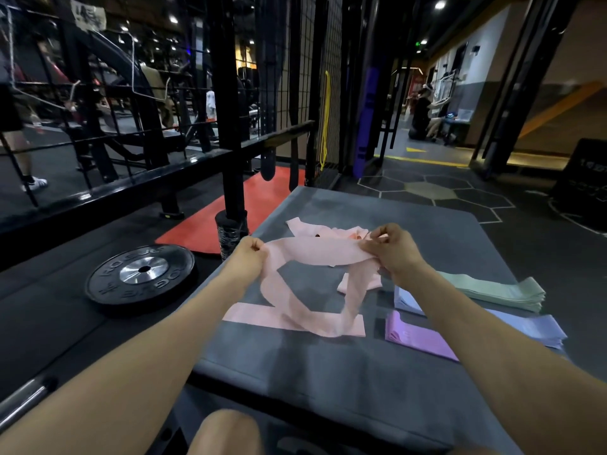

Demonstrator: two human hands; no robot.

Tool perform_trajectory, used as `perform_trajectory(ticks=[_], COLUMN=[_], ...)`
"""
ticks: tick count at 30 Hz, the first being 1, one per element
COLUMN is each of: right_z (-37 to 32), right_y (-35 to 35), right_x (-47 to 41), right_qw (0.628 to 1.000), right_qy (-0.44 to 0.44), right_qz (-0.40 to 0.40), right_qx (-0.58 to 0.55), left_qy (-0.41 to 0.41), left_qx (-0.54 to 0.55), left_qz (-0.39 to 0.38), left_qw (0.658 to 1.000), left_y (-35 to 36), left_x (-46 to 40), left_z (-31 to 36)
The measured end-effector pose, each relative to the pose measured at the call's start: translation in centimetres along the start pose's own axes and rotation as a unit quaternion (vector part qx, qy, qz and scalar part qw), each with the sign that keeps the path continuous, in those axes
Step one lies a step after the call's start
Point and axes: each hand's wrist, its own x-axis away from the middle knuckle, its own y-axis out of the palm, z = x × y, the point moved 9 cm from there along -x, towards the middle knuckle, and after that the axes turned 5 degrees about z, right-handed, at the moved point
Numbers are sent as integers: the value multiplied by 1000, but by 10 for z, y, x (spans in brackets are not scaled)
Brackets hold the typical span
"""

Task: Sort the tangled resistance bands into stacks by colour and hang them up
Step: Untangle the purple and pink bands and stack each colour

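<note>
I hold a pale pink resistance band (pixel 315 251) stretched above the grey mat (pixel 328 372). My left hand (pixel 251 254) pinches its left end and my right hand (pixel 394 251) pinches its right end. The band's lower loop hangs down onto a flat pink band (pixel 249 315) lying on the mat. Behind my hands lies a tangle of more pink bands (pixel 341 233). To the right sit sorted stacks: green (pixel 499 292), lavender-blue (pixel 538 328) and purple (pixel 417 338), partly hidden by my right forearm.
A black weight plate (pixel 141 274) lies on the floor left of the mat, beside a dark bottle (pixel 230 234) and an orange mat (pixel 236 208). A black wire-grid rack (pixel 325 77) stands behind, with yellow (pixel 325 119) and purple (pixel 368 119) bands hanging. People stand far off.
</note>
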Motion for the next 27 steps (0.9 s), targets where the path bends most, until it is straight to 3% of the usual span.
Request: perform_trajectory(ticks=[3, 6, 9, 11, 13, 15, 18, 27], right_z=[-7, -14, -15, -17, -20, -20, -11, 33], right_y=[-3, 0, 6, 1, -9, -20, -28, -42], right_x=[8, 25, 39, 41, 41, 41, 40, 44], right_qw=[997, 991, 971, 960, 973, 985, 993, 981], right_qy=[-42, -71, -80, -97, -103, -97, -56, 154], right_qz=[-16, -72, -135, -116, -67, -34, -34, -44], right_qx=[59, 92, 183, 238, 196, 140, 94, -110], left_qy=[-6, 8, -2, 11, 44, 55, 44, -113], left_qx=[49, 56, -28, -124, -152, -88, -19, 211], left_qz=[-10, -69, -163, -186, -139, -105, -133, -118], left_qw=[999, 996, 986, 975, 978, 989, 990, 964], left_y=[-1, 3, 8, 6, -5, -14, -17, -20], left_x=[7, 22, 37, 43, 41, 41, 45, 47], left_z=[7, 20, 17, 11, 14, 17, 13, -13])
